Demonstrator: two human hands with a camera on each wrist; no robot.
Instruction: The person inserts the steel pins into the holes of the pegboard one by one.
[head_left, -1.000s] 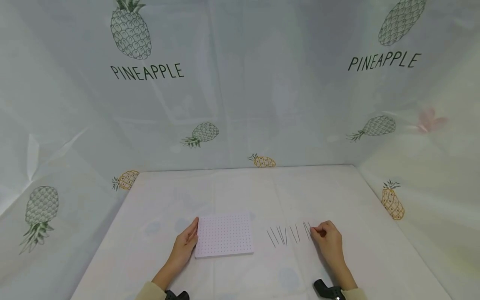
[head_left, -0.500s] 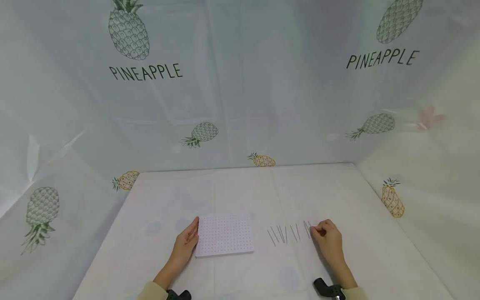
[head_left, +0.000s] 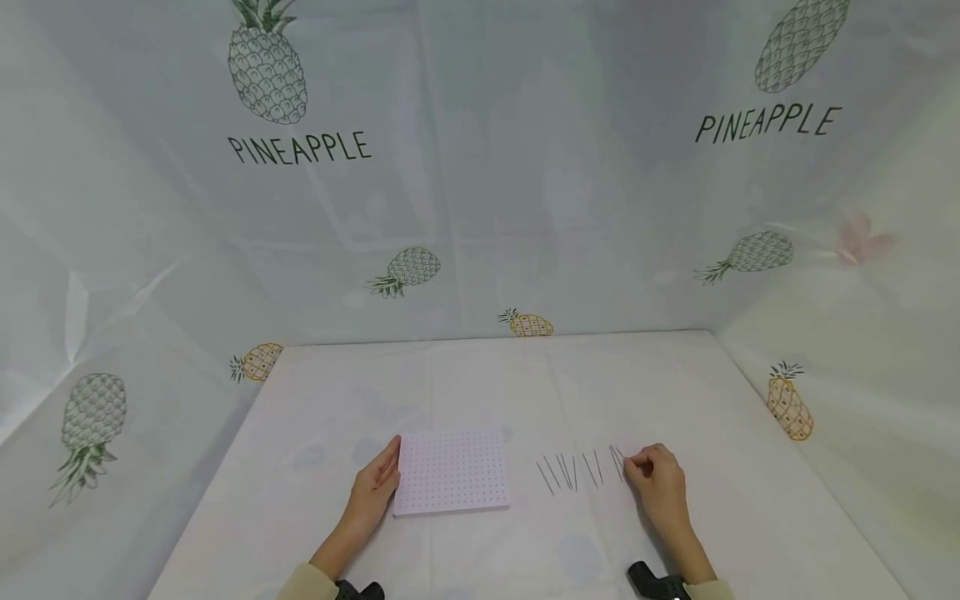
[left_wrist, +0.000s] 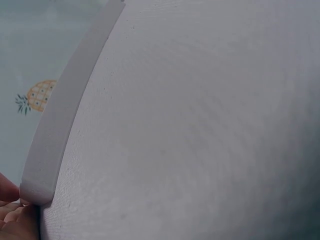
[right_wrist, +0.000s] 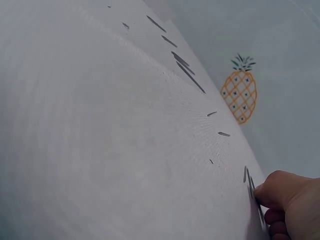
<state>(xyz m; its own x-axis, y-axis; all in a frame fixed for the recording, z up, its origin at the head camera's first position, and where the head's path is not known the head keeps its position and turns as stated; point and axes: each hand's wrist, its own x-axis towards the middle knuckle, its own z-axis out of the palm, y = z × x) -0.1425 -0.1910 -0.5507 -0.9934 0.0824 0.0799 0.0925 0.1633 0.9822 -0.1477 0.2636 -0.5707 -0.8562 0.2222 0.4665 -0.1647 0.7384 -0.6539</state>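
A white board with rows of small holes [head_left: 452,472] lies flat on the table. My left hand [head_left: 372,492] rests along its left edge with fairly straight fingers, and the left wrist view shows the fingers [left_wrist: 20,222] right at the board's corner. To the right of the board, several thin dark sticks [head_left: 564,472] lie spread in a loose row. At the right end of that row my right hand [head_left: 660,483] pinches a thin dark stick [right_wrist: 260,212] between thumb and index finger. Two more sticks [right_wrist: 245,174] lie right beside those fingertips.
A white cloth covers the table [head_left: 487,383]. A pale curtain [head_left: 495,208] printed with pineapples stands behind and on both sides. Black wrist devices [head_left: 654,581] sit on both forearms, above light sleeves.
The head view has shifted slightly. Both hands, the board and the sticks keep nearly the same places, with my right fingers staying at the row's right end.
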